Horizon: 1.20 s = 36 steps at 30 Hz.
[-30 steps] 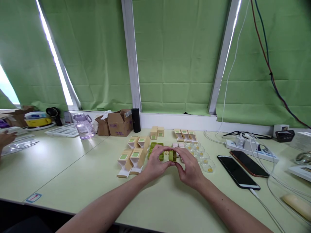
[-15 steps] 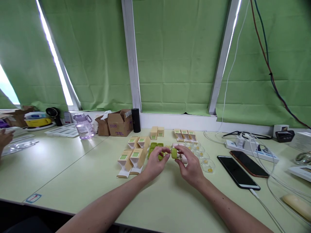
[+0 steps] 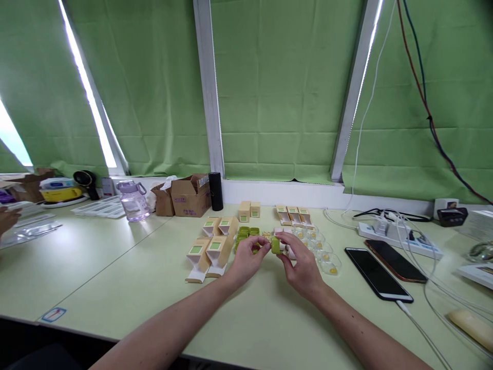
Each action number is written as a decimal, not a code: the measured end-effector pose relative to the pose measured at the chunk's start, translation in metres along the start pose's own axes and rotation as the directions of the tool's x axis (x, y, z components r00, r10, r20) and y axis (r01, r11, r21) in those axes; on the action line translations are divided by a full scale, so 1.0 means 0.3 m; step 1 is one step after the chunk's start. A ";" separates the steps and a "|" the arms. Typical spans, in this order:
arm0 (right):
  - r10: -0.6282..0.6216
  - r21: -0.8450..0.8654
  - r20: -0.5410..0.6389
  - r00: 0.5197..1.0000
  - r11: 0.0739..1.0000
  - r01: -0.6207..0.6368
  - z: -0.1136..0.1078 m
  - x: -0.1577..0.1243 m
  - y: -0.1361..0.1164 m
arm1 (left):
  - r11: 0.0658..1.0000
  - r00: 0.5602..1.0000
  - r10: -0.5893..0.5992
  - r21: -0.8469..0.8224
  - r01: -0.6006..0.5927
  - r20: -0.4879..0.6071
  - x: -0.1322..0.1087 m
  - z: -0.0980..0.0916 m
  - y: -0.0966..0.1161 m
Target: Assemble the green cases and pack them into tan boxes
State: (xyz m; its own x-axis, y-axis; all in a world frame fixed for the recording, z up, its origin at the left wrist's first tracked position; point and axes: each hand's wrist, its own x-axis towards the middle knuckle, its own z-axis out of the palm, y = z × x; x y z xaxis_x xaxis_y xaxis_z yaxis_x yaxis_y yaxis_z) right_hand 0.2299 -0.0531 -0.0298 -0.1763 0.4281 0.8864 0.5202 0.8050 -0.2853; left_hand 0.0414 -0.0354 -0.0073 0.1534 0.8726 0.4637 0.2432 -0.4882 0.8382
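I have both hands over the middle of the table (image 3: 115,267), just below centre of the frame. My right hand (image 3: 302,264) pinches a small green jar (image 3: 275,244) between thumb and fingertips, holding it on its side just above the tabletop; my left hand (image 3: 246,259) is curled with its fingertips close against the jar's left face, though I cannot tell whether they grip a lid or only touch it. Left of my hands stand open tan cartons (image 3: 210,252), behind them a cluster of more green jars (image 3: 246,232), and to the right a row of clear cups (image 3: 325,254) with yellow centres. Two phones (image 3: 379,280) lie further right, near a power strip (image 3: 396,237). To do this well, I judge I should keep the right grip firm but light, hold the jar square to the left fingertips, and work low over the table so a slip would not knock the cups or cartons.
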 end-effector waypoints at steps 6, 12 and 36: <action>0.000 -0.010 0.016 1.000 1.000 0.000 0.001 -0.005 0.007 | 1.000 1.000 -0.009 0.001 0.009 -0.011 0.001 0.002 -0.002; -0.018 -0.015 0.005 1.000 1.000 0.018 0.002 -0.003 0.002 | 1.000 1.000 0.000 -0.004 0.000 0.008 0.001 0.000 -0.007; 0.023 0.020 0.025 0.999 1.000 -0.024 0.005 -0.004 0.003 | 1.000 0.999 -0.030 0.001 0.030 0.010 0.000 -0.006 -0.019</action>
State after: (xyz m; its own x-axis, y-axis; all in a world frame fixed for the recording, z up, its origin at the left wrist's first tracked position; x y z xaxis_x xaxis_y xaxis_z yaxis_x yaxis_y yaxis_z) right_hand 0.2294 -0.0521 -0.0316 -0.1851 0.4571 0.8700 0.5078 0.8024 -0.3136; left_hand 0.0383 -0.0326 -0.0114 0.1559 0.8868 0.4350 0.2489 -0.4614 0.8516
